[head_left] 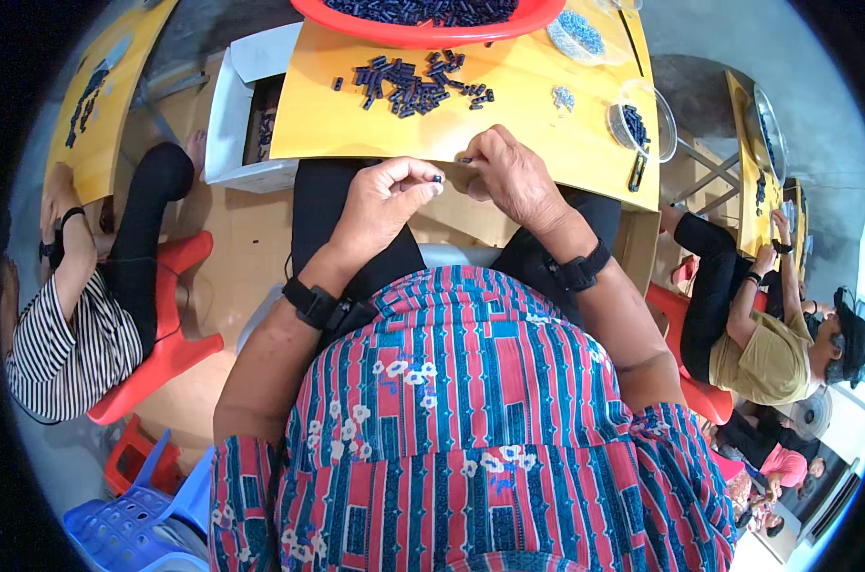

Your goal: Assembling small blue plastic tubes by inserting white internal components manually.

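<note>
My left hand (380, 210) is closed in a pinch just off the near edge of the yellow table (332, 136). A small black cylindrical piece (438, 179) sticks out between its thumb and forefinger. Across from it, my right hand (516, 181) also pinches, with a tiny dark piece (465, 160) at its fingertips; its exact kind is too small to make out. The two hands are a short gap apart. Beyond them on the tabletop lies a loose pile of small black cylindrical pieces (409, 88).
A red basin (432, 36) full of dark pieces stands at the back. To the right are a tub of bluish bits (577, 38), a small heap of them (563, 98) and a clear round container (668, 133). A white box (242, 119) sits left. Other people work at both sides.
</note>
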`<action>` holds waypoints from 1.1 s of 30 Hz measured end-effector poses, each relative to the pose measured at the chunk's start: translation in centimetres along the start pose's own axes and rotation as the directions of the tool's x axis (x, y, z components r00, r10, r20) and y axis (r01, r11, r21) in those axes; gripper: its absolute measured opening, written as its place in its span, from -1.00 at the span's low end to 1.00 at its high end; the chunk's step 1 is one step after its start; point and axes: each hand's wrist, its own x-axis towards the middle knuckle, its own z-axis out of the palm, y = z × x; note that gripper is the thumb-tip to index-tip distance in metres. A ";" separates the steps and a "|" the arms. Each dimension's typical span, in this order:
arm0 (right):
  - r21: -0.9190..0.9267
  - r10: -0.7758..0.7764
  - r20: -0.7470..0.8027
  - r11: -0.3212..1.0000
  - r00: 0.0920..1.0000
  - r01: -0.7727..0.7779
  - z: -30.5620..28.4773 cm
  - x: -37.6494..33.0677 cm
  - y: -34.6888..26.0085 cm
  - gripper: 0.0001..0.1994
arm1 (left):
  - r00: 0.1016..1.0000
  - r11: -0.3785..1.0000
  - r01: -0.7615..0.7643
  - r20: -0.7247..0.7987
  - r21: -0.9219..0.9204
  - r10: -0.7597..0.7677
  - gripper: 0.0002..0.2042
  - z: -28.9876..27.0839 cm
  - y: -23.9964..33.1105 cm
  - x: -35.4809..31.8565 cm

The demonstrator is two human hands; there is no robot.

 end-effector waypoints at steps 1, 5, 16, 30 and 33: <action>-0.002 -0.003 -0.001 1.000 1.000 0.003 0.1 0.0 -0.4 -0.82 | 0.999 0.998 -0.039 -0.023 -0.039 0.038 -0.90 0.0 -0.1 0.1; 0.012 -0.075 0.085 0.997 0.994 0.075 -0.1 0.3 -2.1 -0.87 | 0.996 0.995 -0.085 0.011 0.055 0.085 -0.91 0.1 0.1 0.1; -0.053 -0.113 0.181 0.991 0.977 0.125 -1.2 0.2 -3.4 -0.83 | 0.992 0.974 -0.130 0.023 0.188 0.128 -0.90 0.3 0.7 -0.1; 0.712 0.242 0.153 0.645 0.958 -0.277 0.2 -0.7 -3.0 -0.90 | 0.994 0.992 -0.111 -0.010 -0.060 0.111 -0.90 0.4 1.0 -0.3; 0.719 0.268 0.140 0.635 0.953 -0.284 0.1 -0.6 -3.4 -0.89 | 0.995 0.987 -0.099 -0.012 -0.130 0.098 -0.90 0.4 0.7 -0.3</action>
